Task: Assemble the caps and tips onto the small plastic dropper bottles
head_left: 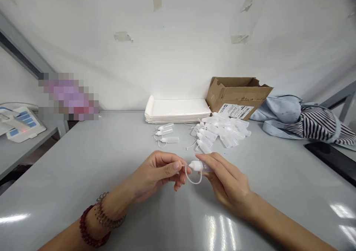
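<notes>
A small translucent squeeze bottle (197, 165) with a white nozzle top lies sideways between my hands above the table. My right hand (226, 178) is closed around its body, which is mostly hidden by the fingers. My left hand (164, 173) pinches the tip end of the bottle's thin tethered cap, close to the nozzle point. The white tether loops down below the nozzle. Behind my left hand, 3 similar bottles (170, 140) lie in a loose column. A pile of more such bottles (222, 128) spreads out beyond my right hand.
A stack of white padded envelopes (178, 110) lies against the wall. Beside it leans an open cardboard box (239, 97). On the right are a blue and striped cloth bundle (306, 119) and a black flat object (333, 160). A white device (23, 123) sits on a surface at far left.
</notes>
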A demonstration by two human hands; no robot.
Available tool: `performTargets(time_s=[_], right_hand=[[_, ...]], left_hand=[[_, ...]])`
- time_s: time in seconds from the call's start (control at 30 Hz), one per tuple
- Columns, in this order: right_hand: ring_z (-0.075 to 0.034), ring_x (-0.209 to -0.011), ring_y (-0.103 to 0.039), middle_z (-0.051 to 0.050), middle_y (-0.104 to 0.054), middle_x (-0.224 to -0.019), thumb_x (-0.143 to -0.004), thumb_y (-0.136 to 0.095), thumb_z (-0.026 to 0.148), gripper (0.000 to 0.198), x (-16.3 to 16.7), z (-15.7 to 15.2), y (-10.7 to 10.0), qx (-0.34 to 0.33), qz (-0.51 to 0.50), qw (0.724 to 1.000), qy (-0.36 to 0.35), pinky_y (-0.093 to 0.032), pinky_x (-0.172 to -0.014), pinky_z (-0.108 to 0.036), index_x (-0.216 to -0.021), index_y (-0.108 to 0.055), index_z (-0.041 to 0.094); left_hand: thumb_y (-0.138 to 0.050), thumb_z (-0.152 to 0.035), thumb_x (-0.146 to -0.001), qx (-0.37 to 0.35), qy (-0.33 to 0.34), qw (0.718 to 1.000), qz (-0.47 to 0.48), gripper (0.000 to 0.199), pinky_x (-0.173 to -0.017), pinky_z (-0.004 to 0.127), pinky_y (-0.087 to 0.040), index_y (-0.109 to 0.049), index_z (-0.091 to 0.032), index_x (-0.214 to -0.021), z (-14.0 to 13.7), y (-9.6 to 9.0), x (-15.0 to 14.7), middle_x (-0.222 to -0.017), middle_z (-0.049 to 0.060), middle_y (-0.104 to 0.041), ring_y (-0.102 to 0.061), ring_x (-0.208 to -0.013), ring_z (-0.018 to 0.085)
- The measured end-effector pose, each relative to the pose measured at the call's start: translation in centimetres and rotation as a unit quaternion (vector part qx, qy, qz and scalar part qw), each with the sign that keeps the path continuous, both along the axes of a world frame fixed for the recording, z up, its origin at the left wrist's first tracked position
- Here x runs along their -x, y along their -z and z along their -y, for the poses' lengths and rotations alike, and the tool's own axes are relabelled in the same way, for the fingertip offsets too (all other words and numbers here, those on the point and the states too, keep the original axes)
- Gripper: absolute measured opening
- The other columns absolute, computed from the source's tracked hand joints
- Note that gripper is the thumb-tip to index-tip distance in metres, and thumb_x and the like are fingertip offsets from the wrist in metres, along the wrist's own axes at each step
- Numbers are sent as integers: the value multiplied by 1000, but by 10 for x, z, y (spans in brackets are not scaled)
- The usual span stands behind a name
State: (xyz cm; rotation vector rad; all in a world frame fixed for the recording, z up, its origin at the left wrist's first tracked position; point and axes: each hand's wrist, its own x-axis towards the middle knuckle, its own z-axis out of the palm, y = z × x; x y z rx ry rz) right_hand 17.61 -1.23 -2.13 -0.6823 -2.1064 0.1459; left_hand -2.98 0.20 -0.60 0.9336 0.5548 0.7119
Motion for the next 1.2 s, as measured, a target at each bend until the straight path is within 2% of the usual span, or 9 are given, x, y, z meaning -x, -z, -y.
performTargets(time_s=[0.23, 0.63, 0.93, 1.2], right_hand=[[-17, -74, -55, -11, -57, -85, -84, -46, -4, 40, -1, -1, 3, -3, -2, 1000, -5, -50, -60, -28, -123, -48, 8], [-17, -70, -51, -10, -58, -83, -81, -48, -7, 48, -6, -7, 4, -92, 48, 994, 17, -46, -56, -29, -127, -46, 8], [-16, -69, -50, -10, -58, -82, -78, -49, -9, 49, -8, -5, 6, -87, 48, 995, 8, -45, -56, -28, -125, -47, 5], [-17, -67, -49, -11, -57, -81, -78, -48, -10, 48, -6, -2, 1, -87, 49, 995, -4, -43, -52, -29, -124, -47, 4]], left_hand=[[-65, -30, -82, -11, -16, 1000, -8, 20, -54, 20, -44, -72, -12, -75, 1, -1, -4, -64, 3, -62, -54, -58, 9], [-67, -31, -80, -39, -17, 998, -37, 20, -54, 20, -43, -74, -13, -73, 0, -2, -4, -61, 2, -62, -53, -54, 8], [-67, -31, -79, -55, 3, 998, -45, 20, -58, 22, -42, -76, -14, -73, 1, -2, -2, -60, 3, -64, -53, -56, 10], [-65, -33, -81, -42, 27, 999, -21, 25, -60, 24, -40, -75, -13, -70, 1, 0, -4, -58, 4, -64, -53, -58, 11]])
